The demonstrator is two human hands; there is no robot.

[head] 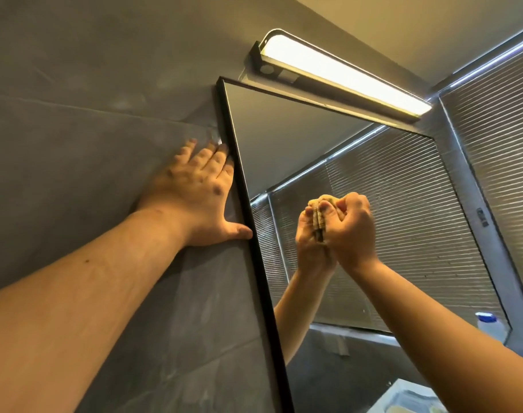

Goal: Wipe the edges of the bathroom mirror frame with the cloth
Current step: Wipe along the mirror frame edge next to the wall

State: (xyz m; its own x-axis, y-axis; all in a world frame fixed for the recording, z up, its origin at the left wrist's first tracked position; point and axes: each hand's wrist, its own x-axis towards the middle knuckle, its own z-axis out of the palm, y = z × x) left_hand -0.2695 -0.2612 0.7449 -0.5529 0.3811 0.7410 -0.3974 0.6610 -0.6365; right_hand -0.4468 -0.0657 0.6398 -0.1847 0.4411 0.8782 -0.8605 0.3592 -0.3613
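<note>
While the left hand (194, 186) lies flat-fingered on the wall tile (75, 144) beside the upright black mirror frame (248, 204), a yellow cloth (328, 204) is gripped against the glass by the right hand (349, 231).

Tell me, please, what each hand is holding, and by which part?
The right hand grips the bunched yellow cloth in its fist, against the mirror glass. The left hand holds nothing.

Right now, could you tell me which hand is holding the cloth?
The right hand, fisted around the yellow cloth against the glass. The left hand lies flat on the wall.
</note>
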